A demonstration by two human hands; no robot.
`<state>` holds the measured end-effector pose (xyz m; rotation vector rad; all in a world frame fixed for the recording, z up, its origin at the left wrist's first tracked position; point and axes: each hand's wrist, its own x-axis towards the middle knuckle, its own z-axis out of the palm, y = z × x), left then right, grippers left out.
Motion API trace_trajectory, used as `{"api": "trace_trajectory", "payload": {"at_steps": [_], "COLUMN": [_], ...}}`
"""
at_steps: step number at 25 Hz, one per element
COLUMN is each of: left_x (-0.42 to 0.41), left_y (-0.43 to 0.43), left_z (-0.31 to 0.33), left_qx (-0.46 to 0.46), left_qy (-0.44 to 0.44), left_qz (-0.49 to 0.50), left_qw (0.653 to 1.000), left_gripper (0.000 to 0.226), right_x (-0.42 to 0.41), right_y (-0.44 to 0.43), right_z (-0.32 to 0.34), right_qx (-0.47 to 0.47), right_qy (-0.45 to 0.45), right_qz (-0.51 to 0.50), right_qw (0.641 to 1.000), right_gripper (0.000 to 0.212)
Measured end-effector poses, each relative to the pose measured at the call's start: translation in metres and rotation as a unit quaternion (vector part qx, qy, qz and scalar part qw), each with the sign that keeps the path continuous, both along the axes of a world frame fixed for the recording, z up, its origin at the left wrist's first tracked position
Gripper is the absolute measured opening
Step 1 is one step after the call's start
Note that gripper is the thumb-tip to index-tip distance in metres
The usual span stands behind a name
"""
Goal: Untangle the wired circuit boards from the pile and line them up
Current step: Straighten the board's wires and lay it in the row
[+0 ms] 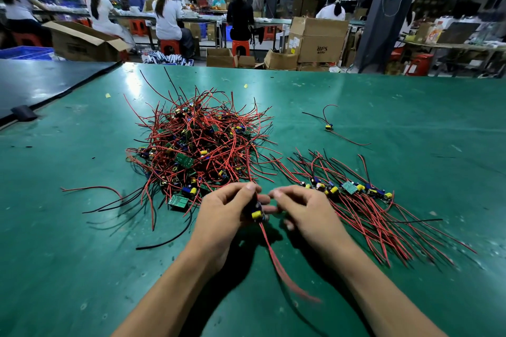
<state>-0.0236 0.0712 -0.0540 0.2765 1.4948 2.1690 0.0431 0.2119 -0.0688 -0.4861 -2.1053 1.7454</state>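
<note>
**Grip on one board, midway between pile and row**

Curled round a single circuit board point(254, 206), the left hand point(227, 210) holds it just above the green table point(383, 96), with the board's yellow capacitor point(256, 215) facing the viewer. Close beside it is the right hand point(304, 210), fingers curled, thumb and forefinger reaching to the board's edge — whether they pinch a wire cannot be told.

The held board lies between the two groups. The tangled pile point(197, 145) is just ahead and to the left, and the lined-up row point(350, 189) is just to the right.

Its long axis runs near to far. Blurred red leads point(276, 262) trail from the grip toward the person, while another red wire point(248, 167) runs from the grip away into the pile's near edge, so that end appears not yet free.

Boards in the row sit side by side, their wires fanning away from and toward the person, slanted rightward. The held board points roughly parallel to them.

The right hand is the nearer to the row — a short carry rightward seems likely once the far wire clears. One stray board point(328, 126) lies well apart, farther back on the right.
</note>
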Motion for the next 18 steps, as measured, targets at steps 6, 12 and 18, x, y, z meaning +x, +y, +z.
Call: {"api": "trace_trajectory", "payload": {"at_steps": [6,12,18], "left_x": [-0.009,-0.012,-0.008], "left_y": [-0.002,-0.004,-0.011], "left_z": [0.007,0.002,0.001], "left_qx": [0.132,0.122,0.148], "left_qy": [-0.093,-0.065,-0.088], "left_qz": [0.081,0.035,-0.173], "left_qw": [0.983,0.990,0.970], "left_gripper": [0.017,0.024,0.054], "right_x": [0.007,0.003,0.001], "right_y": [-0.023,-0.024,-0.008], "right_z": [0.003,0.006,0.020], "right_qx": [0.074,-0.036,-0.248], "right_qy": [0.012,0.074,0.093], "right_qz": [0.101,0.016,0.056], "right_qw": [0.992,0.996,0.963], "right_gripper": [0.017,0.033,0.027]}}
